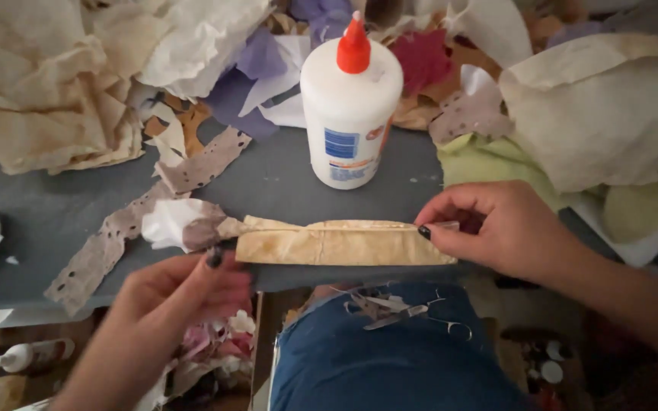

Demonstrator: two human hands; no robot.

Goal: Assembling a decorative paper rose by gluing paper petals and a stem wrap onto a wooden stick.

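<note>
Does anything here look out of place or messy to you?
Yes. A pair of scissors lies loose on the person's lap with paper snippets, not on the grey table. Crumpled paper scraps crowd the table's far edge around the upright glue bottle. Both hands pinch a folded tan paper strip.

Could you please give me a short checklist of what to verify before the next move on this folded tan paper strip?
1. Right hand grips the right end of the folded tan paper strip: ok, fingertips pinch it.
2. Left hand holds the left end: ok, fingers touch the strip's corner.
3. Strip lies flat on the grey work surface: ok, though its near edge sits at the surface's edge.
4. Glue bottle upright with its orange cap on: ok, standing just behind the strip.
5. Glue present along the fold: cannot tell.
6. Scissors safely placed: not ok, they rest loose on the lap.
</note>
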